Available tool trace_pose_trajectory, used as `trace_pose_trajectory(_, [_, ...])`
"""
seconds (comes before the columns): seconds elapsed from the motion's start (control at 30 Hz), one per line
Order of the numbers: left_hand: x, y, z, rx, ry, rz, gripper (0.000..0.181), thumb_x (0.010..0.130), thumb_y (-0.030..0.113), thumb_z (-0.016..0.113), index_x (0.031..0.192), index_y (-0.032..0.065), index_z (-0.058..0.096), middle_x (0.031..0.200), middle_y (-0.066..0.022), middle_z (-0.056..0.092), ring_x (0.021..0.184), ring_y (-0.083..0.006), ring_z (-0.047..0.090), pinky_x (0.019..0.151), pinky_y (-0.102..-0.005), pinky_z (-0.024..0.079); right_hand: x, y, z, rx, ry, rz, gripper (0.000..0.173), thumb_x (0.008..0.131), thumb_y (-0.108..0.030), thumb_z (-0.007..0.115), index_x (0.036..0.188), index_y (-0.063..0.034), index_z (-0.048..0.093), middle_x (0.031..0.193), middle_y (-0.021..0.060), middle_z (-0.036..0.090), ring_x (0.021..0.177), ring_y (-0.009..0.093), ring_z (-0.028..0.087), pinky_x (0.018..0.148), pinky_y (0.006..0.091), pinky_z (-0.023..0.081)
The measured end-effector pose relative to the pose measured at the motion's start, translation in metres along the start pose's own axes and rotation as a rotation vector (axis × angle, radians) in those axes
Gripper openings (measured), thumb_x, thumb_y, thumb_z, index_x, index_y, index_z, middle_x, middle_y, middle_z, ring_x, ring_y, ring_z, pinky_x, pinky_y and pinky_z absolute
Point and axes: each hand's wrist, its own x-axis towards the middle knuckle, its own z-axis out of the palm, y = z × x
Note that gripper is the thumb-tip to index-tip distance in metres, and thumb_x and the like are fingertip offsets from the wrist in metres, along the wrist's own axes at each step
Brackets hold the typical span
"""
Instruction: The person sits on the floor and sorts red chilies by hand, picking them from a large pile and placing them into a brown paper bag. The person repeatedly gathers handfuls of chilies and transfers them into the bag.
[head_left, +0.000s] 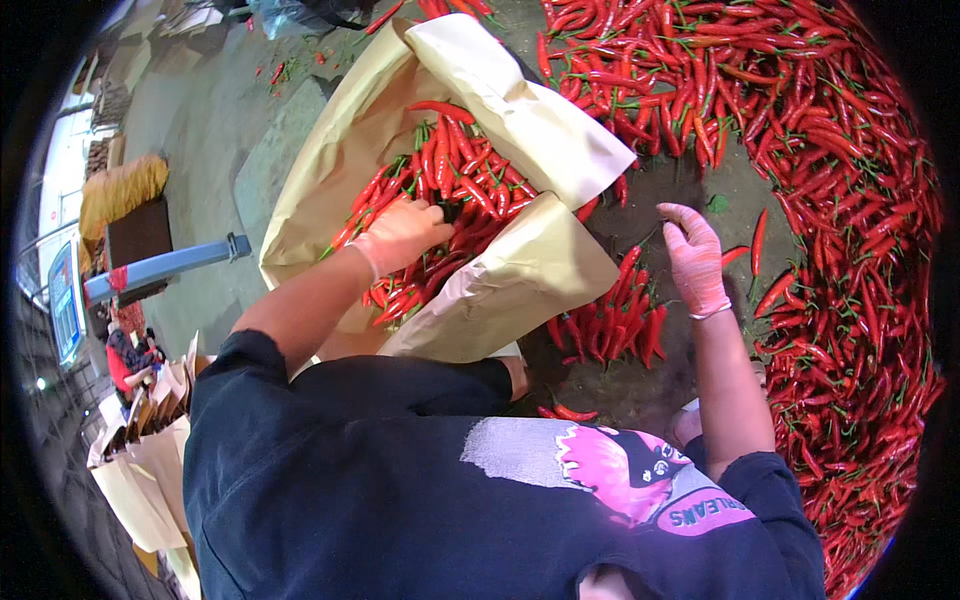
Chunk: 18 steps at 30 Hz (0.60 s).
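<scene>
An upright brown paper bag (517, 289) with its mouth spread wide stands before me. It is partly filled with red chili peppers (450, 154), most with green stems. My left hand (405, 232), in a thin glove, reaches inside and touches the peppers. Its fingertips are partly hidden, so a grip cannot be made out. To the right of the bag, my gloved right hand (694, 259) is raised with thumb and index finger curved towards each other. Any small thing between them is too unclear to tell. Just left of it, a small cluster of chilies (619, 322) lies on the floor.
A large heap of red chilies (847, 225) curves along the right and far side. A blue-grey post with a display (169, 266) leans in from the left. Behind it are several filled paper bags (142, 480) and a person in red (124, 360). Loose chilies dot the concrete floor (202, 150).
</scene>
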Motion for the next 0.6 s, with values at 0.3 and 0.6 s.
trace_pose_trajectory(0.3, [-0.169, 0.033, -0.014, -0.45, 0.444, -0.668, 0.027, 0.083, 0.005, 0.063, 0.109, 0.0026, 0.055, 0.094, -0.0191, 0.062, 0.089, -0.038, 0.061, 0.076, -0.0454, 0.05, 0.086, 0.017, -0.001, -0.718, 0.051, -0.428, 0.043, 0.083, -0.018, 0.06, 0.125, -0.012, 0.06, 0.132, 0.0169, 0.054, 0.124, 0.036, 0.049, 0.106, 0.0423, 0.039])
trace_pose_trajectory(0.6, [-0.179, 0.055, 0.003, -0.307, 0.054, -0.234, 0.089, 0.062, 0.039, 0.083, 0.135, 0.0041, 0.048, 0.139, -0.0193, 0.049, 0.135, -0.0388, 0.039, 0.112, -0.05, 0.03, 0.142, -0.02, 0.095, -1.43, -0.61, -0.337, 0.078, 0.081, -0.059, 0.054, 0.15, -0.0276, 0.034, 0.16, 0.0057, 0.021, 0.149, 0.034, 0.013, 0.109, 0.0715, 0.017])
